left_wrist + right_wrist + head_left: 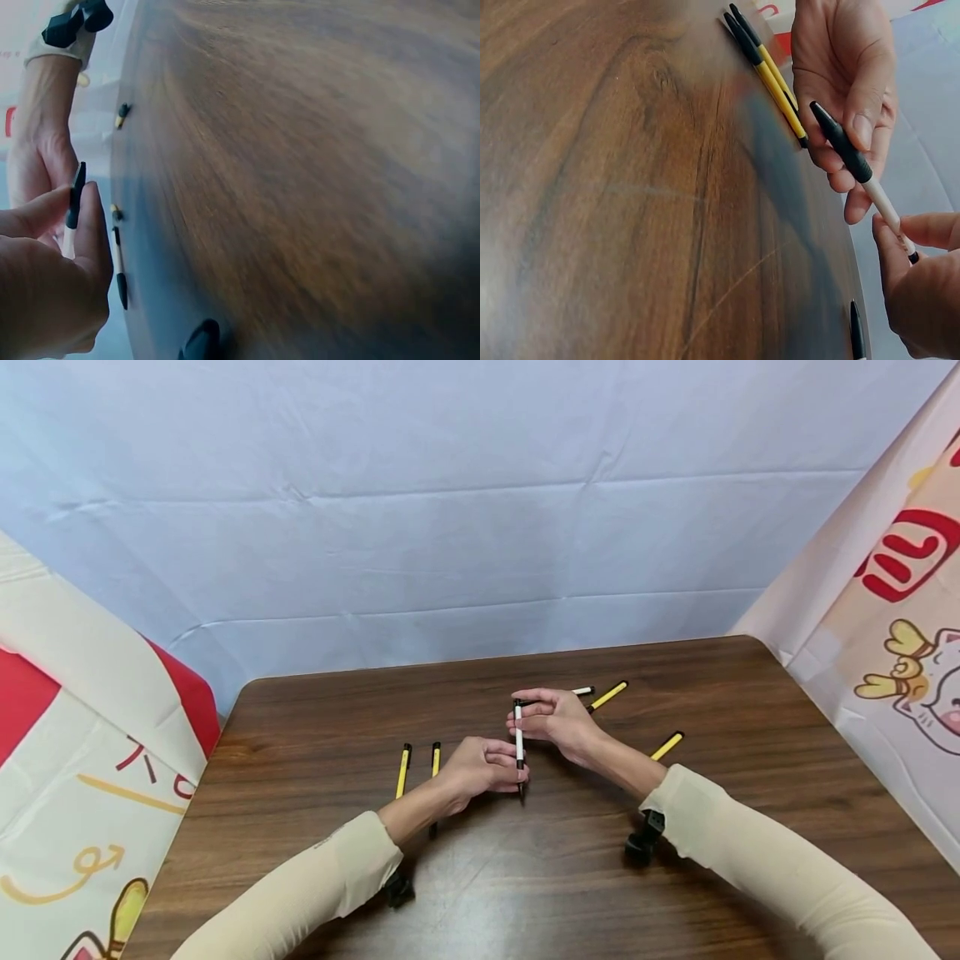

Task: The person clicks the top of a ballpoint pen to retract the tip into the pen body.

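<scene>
Between both hands a white pen (519, 737) with black ends is held, its dark tip pointing toward the near side of the table. My left hand (477, 768) pinches the black grip section near the tip, thumb on one side and fingers on the other, as the right wrist view shows. At the other end, thumb and fingertips of my right hand (930, 289) pinch the white barrel close to its black top. In the left wrist view the black grip (76, 196) stands up between the left thumb and finger.
Two yellow pens (402, 772) with black ends lie by the left forearm, one partly behind the wrist. Past the right hand lie another white pen (583, 691) and a yellow pen (609, 695). A further yellow pen (667, 745) is partly covered by the right forearm. The brown wooden table (315, 718) meets a pale cloth backdrop.
</scene>
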The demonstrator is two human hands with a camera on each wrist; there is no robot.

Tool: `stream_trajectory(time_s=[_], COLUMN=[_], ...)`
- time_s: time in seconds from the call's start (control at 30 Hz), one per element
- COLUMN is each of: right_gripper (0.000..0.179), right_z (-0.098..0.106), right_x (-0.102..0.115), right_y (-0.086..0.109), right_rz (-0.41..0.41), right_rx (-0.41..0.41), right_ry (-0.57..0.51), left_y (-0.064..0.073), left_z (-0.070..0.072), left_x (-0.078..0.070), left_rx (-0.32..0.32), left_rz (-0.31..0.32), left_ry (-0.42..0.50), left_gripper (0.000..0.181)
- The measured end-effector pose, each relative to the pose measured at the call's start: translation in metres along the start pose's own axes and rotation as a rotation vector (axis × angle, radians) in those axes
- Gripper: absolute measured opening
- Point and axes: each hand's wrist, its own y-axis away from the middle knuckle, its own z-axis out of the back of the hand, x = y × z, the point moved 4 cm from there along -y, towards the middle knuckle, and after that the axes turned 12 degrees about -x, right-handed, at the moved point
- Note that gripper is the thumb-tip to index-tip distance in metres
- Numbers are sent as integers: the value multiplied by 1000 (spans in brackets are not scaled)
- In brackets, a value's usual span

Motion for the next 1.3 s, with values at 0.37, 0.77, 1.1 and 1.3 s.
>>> stream_trajectory(time_s=[0.37, 0.77, 1.1, 1.3], right_gripper=[56, 56, 56, 56], right_z=[-11, -25, -36, -43], right_x=[-2, -6, -11, -13], right_y=[1, 2, 2, 4], right_rz=[6, 25, 17, 37], right_rx=[-3, 10, 17, 34], right_ry=[2, 34, 58, 74], left_y=[11, 21, 29, 34], left_z=[12, 25, 38, 43], left_x=[-2, 1, 3, 5], left_rx=[-4, -17, -47, -74], left_rz=[-67, -109, -144, -187], left_ry=[-84, -141, -205, -270], left_gripper=[45, 40, 41, 41])
